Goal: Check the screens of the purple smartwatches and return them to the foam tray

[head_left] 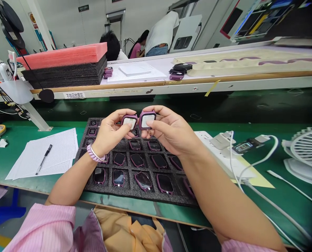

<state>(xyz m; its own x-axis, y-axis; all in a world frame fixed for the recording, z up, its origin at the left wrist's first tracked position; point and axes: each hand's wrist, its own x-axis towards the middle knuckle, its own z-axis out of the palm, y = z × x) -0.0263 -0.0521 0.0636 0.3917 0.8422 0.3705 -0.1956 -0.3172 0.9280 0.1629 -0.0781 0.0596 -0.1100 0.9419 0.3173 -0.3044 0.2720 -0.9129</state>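
Observation:
My left hand (pixel 114 129) grips a purple smartwatch body (pixel 130 121) by its edges, thumb on the lit whitish screen. Close beside it, a second purple smartwatch body (pixel 147 119) is pinched in my right hand (pixel 169 127), its lit screen facing me and the thumb over its lower right corner. Both are strapless and held up above a black foam tray (pixel 106 187). In the tray's pockets lie several more purple watch bodies (pixel 143 180) with dark screens; at the far left a few pockets hold pieces with light markings. My hands and forearms hide parts of the tray.
Left of the tray lie paper sheets (pixel 58 147) with a pen (pixel 43 159). To the right are a white power strip (pixel 219 154), cables and a small fan (pixel 307 150). A raised shelf (pixel 150 84) behind carries pink and black foam (pixel 66 57). People are beyond it.

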